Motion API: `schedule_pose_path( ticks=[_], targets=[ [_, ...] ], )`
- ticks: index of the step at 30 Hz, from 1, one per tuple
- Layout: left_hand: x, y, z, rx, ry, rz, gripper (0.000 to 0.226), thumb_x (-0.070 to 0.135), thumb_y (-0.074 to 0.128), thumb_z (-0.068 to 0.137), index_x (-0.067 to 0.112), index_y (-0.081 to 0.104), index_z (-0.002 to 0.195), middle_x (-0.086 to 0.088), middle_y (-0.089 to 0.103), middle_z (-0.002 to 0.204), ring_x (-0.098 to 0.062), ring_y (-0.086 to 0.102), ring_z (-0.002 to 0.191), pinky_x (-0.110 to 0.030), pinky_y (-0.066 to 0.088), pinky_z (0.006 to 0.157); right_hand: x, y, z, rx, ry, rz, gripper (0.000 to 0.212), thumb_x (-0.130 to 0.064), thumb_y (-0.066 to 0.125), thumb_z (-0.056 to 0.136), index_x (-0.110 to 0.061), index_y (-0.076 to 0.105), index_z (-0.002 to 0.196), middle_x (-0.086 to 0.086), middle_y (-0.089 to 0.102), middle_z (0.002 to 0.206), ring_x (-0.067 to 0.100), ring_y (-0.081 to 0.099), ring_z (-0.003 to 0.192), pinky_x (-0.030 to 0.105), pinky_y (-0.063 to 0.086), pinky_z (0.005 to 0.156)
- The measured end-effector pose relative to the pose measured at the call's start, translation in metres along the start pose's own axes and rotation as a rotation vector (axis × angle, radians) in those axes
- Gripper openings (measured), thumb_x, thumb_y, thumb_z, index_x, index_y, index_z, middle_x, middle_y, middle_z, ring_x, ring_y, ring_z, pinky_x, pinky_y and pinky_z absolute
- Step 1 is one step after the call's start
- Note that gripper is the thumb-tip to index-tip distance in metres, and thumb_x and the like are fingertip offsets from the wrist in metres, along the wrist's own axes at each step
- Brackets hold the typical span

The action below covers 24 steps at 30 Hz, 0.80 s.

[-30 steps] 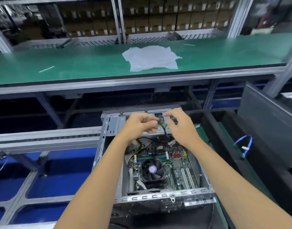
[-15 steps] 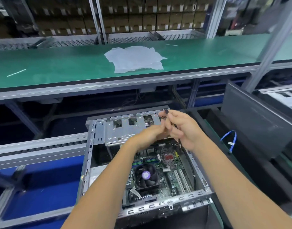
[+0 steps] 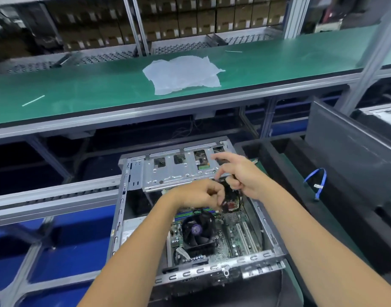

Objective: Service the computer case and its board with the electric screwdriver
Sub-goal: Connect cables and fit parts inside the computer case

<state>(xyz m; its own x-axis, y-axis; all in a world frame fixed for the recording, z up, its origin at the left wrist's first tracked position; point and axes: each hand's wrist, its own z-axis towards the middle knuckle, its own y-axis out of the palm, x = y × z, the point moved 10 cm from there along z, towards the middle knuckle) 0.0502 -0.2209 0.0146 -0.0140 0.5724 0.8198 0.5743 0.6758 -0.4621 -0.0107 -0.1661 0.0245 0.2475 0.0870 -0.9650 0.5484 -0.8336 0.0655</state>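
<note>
Over the open case, both hands have dropped from the drive cage; the left hand and right hand each pinch black cables, so unplugging continues; no screwdriver visible.

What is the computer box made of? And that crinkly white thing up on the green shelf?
The case looks like bare sheet metal: dull silver-grey, thin folded edges, punched slots and holes. The white sheet looks like thin plastic film or foam wrap, though it could be paper: it is pale, slightly see-through and wrinkled. The shelf seems topped with a smooth green mat, perhaps rubber, on a grey metal frame.
</note>
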Motion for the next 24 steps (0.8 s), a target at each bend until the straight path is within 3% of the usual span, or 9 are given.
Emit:
schedule_pose_path(
  ticks=[4,7,9,11,13,16,19,24],
  targets=[
    [0.009,-0.023,-0.005,0.222,0.088,-0.183,0.013,0.005,0.053,0.066,0.016,0.058,0.065,0.011,0.048,0.051,-0.003,0.045,0.052,-0.035,0.043,0.073,0.010,0.012,0.004,-0.038,0.077,-0.203,0.036,0.005,0.031,0.097,-0.012,0.062,0.108,0.004,0.046,0.059,0.008,0.029,0.037,0.019,0.021,0.037],
    [0.010,-0.023,-0.005,0.300,0.147,-0.279,0.013,0.002,0.051,0.064,0.013,0.057,0.063,0.012,0.044,0.047,-0.006,0.037,0.047,-0.027,0.032,0.057,0.014,0.015,0.000,-0.085,0.102,-0.301,0.044,0.012,0.029,0.084,-0.019,0.058,0.095,0.012,0.052,0.071,0.008,0.035,0.038,0.020,0.023,0.036],
    [0.002,-0.030,-0.005,0.437,0.151,-0.400,0.010,0.001,0.051,0.062,0.011,0.055,0.062,0.005,0.041,0.049,-0.009,0.032,0.046,-0.023,0.026,0.051,0.022,0.015,-0.004,-0.157,0.121,-0.341,0.047,0.016,0.033,0.082,-0.019,0.058,0.102,0.014,0.053,0.087,0.011,0.036,0.042,0.020,0.024,0.039],
    [-0.008,-0.037,-0.009,0.543,0.149,-0.633,0.008,0.000,0.048,0.059,0.007,0.050,0.063,0.003,0.039,0.049,-0.008,0.029,0.043,-0.022,0.024,0.048,0.027,0.014,-0.008,-0.178,0.131,-0.420,0.043,0.012,0.050,0.086,-0.017,0.054,0.119,0.012,0.055,0.105,0.016,0.040,0.055,0.021,0.027,0.043],
    [-0.006,-0.040,-0.007,0.549,0.184,-0.752,0.009,0.000,0.047,0.058,0.007,0.048,0.064,0.006,0.040,0.047,-0.006,0.031,0.042,-0.019,0.026,0.045,0.033,0.020,-0.011,-0.212,0.154,-0.435,0.049,0.001,0.068,0.084,-0.019,0.048,0.124,0.010,0.060,0.111,0.016,0.039,0.059,0.021,0.029,0.045],
    [0.015,-0.047,-0.005,0.499,0.282,-0.727,0.013,-0.001,0.050,0.063,0.011,0.055,0.064,0.004,0.046,0.054,-0.008,0.040,0.047,-0.018,0.036,0.049,0.041,0.035,-0.011,-0.249,0.174,-0.381,0.056,-0.009,0.079,0.081,-0.025,0.043,0.121,0.004,0.064,0.082,0.008,0.036,0.044,0.019,0.030,0.041],
    [0.025,-0.057,-0.007,0.491,0.299,-0.669,0.013,0.000,0.051,0.065,0.010,0.058,0.068,-0.001,0.046,0.058,-0.011,0.041,0.051,-0.026,0.032,0.053,0.033,0.035,-0.005,-0.148,0.083,-0.401,0.032,-0.011,0.071,0.090,-0.014,0.047,0.112,0.006,0.067,0.067,0.007,0.038,0.037,0.019,0.033,0.040],
    [0.012,-0.073,-0.019,0.485,0.273,-0.584,0.010,0.001,0.056,0.073,0.007,0.060,0.079,0.002,0.064,0.077,-0.013,0.061,0.075,-0.023,0.051,0.068,0.018,0.028,-0.004,-0.087,0.040,-0.251,0.007,-0.016,0.059,0.100,-0.015,0.052,0.097,0.013,0.063,0.077,0.010,0.035,0.040,0.019,0.028,0.041]
  ],
)
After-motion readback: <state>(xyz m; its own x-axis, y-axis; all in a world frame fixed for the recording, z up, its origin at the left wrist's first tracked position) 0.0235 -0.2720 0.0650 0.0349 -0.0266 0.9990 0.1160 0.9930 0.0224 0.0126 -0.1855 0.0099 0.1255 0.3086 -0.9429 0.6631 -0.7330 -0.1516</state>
